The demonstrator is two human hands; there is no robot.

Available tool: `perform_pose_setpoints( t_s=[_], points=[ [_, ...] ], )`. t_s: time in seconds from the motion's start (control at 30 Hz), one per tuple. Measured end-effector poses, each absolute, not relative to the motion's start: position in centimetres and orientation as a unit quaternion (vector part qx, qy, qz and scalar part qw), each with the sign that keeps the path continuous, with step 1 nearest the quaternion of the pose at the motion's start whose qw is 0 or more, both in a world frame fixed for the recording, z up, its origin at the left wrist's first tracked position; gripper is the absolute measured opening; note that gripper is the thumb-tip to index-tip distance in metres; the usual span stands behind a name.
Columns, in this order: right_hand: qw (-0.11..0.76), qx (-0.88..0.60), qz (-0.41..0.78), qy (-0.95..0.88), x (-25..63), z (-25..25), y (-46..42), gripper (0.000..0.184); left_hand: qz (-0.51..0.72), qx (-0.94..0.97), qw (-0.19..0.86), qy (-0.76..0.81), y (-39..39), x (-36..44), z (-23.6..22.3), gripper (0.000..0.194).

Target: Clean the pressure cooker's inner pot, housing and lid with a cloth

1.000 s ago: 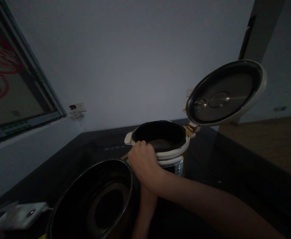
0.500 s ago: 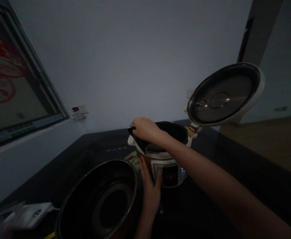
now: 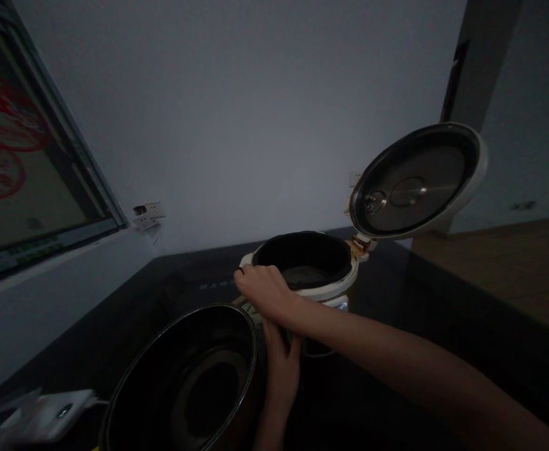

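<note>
A white rice cooker (image 3: pixel 338 289) stands on the dark counter with its lid (image 3: pixel 415 181) swung up to the right. A black inner pot (image 3: pixel 303 258) sits inside it. My right hand (image 3: pixel 264 289) is closed over the pot's near left rim. My left hand (image 3: pixel 281 360) presses flat against the cooker's front left side, mostly hidden under my right forearm. A large dark pot (image 3: pixel 185 382) stands close in front, to the left of both hands.
The dark counter (image 3: pixel 420 326) runs back to a pale wall with a socket (image 3: pixel 145 213). A white device (image 3: pixel 51 413) lies at the front left. A window (image 3: pixel 25 175) fills the left side. Wooden floor (image 3: pixel 514 263) lies to the right.
My right hand had lifted the inner pot's left edge half a second ago; the pot now sits level in the cooker again and the hand is lower. My left hand stays against the cooker.
</note>
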State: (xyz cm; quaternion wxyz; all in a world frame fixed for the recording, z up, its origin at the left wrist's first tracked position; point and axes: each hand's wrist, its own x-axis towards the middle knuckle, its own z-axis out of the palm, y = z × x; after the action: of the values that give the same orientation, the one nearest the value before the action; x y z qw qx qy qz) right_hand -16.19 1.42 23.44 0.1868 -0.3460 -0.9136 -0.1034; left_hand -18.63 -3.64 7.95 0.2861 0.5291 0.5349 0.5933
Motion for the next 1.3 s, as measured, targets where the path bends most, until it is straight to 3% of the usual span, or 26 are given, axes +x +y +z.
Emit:
perform_pose_setpoints(
  t_s=[0.27,0.53,0.73,1.3],
  points=[
    [0.327,-0.385,-0.030,-0.862,-10.6,30.1,3.0,0.040,0.570,0.552,0.252,0.553,-3.7,-18.8,8.2,0.078],
    [0.203,-0.396,0.058,-0.894,-5.1,27.2,-0.3,0.044,0.585,0.549,0.248,0.543,-3.6,-18.4,7.8,0.078],
    [0.139,-0.452,-0.016,-0.881,-1.8,25.6,-2.3,0.036,0.584,0.540,0.245,0.554,-3.6,-17.9,8.1,0.080],
    [0.097,-0.465,-0.057,-0.878,-3.1,23.9,-3.3,0.025,0.543,0.529,0.274,0.592,-6.4,-15.8,9.2,0.084]
  ],
)
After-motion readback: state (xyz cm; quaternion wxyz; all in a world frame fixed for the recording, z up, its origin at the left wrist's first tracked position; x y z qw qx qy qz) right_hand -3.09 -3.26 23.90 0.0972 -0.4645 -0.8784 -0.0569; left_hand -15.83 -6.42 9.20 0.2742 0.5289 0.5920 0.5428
